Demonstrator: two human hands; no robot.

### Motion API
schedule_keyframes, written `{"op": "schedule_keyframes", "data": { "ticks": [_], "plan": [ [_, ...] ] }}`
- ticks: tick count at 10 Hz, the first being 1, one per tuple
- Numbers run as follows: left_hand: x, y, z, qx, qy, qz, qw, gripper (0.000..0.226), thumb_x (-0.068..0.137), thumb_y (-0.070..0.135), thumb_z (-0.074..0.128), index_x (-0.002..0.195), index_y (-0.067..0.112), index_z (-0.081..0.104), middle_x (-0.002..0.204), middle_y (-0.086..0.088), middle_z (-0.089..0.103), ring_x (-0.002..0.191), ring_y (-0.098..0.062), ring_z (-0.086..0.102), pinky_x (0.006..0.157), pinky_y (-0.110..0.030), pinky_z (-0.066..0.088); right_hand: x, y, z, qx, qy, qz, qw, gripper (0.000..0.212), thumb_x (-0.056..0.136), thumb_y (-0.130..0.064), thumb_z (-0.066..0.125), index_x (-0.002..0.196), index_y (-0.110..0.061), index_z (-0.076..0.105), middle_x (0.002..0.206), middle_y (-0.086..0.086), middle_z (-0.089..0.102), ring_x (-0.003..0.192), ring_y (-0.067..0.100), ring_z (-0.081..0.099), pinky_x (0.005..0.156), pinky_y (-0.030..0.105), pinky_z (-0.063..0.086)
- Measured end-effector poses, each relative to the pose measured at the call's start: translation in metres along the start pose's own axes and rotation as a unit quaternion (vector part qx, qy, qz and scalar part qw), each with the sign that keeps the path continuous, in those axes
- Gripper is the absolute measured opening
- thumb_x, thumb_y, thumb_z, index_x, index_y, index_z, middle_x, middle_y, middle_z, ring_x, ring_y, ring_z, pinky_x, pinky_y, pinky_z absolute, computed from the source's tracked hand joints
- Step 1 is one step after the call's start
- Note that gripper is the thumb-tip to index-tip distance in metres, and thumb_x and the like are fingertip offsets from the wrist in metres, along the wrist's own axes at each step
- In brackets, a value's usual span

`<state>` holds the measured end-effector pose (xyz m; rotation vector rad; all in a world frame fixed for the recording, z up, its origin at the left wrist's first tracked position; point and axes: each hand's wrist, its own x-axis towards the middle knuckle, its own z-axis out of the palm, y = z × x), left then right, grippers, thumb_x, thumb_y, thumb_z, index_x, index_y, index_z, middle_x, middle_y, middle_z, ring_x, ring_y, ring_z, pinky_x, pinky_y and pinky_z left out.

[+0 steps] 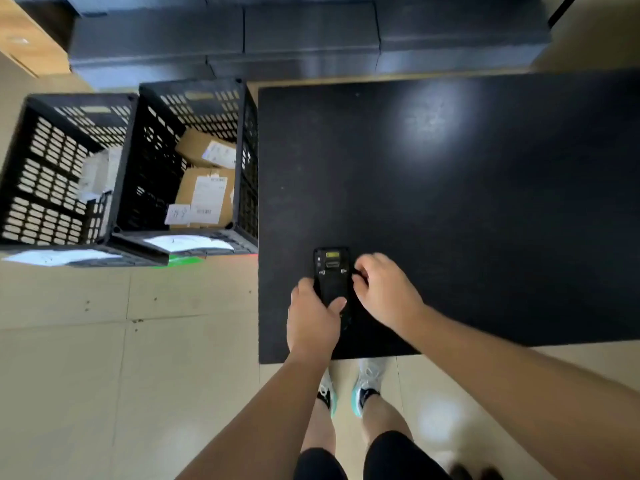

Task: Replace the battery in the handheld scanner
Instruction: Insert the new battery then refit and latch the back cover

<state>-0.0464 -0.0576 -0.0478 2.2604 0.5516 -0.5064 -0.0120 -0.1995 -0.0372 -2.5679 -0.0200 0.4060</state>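
The scanner (pixel 331 282) lies back-up, long axis pointing away, left grip (pixel 313 318) clasping its near end, right grip (pixel 384 292) curled at its right edge.

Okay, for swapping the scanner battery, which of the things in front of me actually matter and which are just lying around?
Part of the job:
- handheld scanner, lying back-up on the black table
- left hand gripping it
- right hand at its right edge

Just lying about:
- near crate holding cardboard parcels
- far crate with pale packages
- loose papers on the crates' front rims
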Motion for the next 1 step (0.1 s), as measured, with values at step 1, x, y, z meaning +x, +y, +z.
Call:
{"op": "schedule_keyframes", "data": {
  "ticks": [1],
  "plan": [
    [-0.0294,-0.0185,-0.0175,-0.012,-0.022,0.017,1.0,0.055,0.079,0.04,0.072,0.124,0.02,0.048,0.114,0.001,0.06,0.104,-0.019,0.059,0.088,-0.042,0.051,-0.0603,0.0129,-0.0088,0.028,0.002,0.083,0.996,0.009,0.09,-0.023,0.058,0.096,-0.018,0.06,0.094,0.0,0.058,0.085,0.017,0.058,0.075,0.033,0.05]
  ]
}}
